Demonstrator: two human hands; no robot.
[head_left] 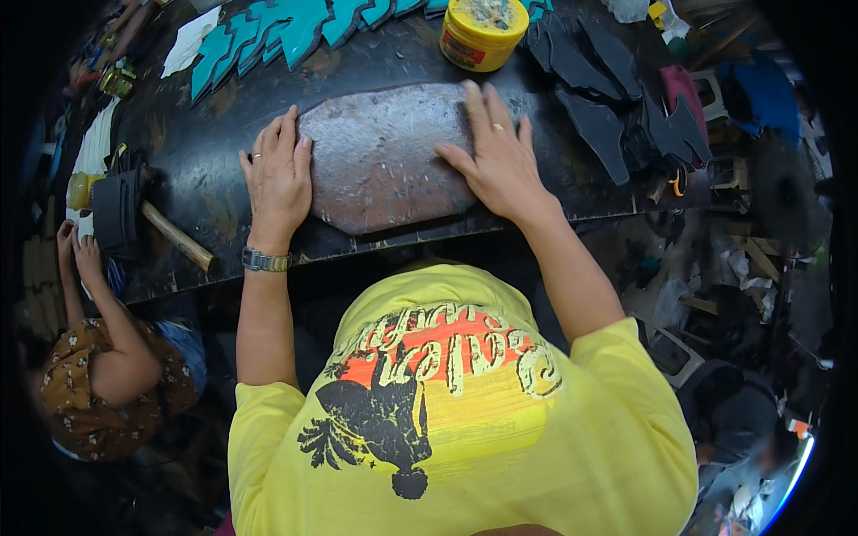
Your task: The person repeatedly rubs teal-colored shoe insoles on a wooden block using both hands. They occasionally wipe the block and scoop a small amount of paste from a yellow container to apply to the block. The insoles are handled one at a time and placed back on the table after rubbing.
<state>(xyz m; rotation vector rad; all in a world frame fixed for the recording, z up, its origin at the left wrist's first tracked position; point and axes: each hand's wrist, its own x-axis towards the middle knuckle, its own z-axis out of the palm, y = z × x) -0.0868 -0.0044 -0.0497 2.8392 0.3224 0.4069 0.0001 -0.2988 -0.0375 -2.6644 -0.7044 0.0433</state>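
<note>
A flat, worn slab (386, 159), grey-brown with clipped corners, lies at the near edge of the dark table in front of me. My left hand (279, 174) rests along its left edge, fingers stretched out, with a wristwatch on the wrist. My right hand (500, 161) lies over its right end, fingers spread and pointing away from me. Neither hand grips anything. Past my right fingers stands an open yellow tub (483, 34) with pale, crusted stuff on top. I cannot tell what the slab is made of.
Teal cut pieces (304, 34) overlap along the far side. Black cut pieces (594, 80) are piled at the right. A hammer's wooden handle (179, 236) reaches toward the near edge at left, beside stacked black pieces (116, 210). Another person (116, 380) works at the left.
</note>
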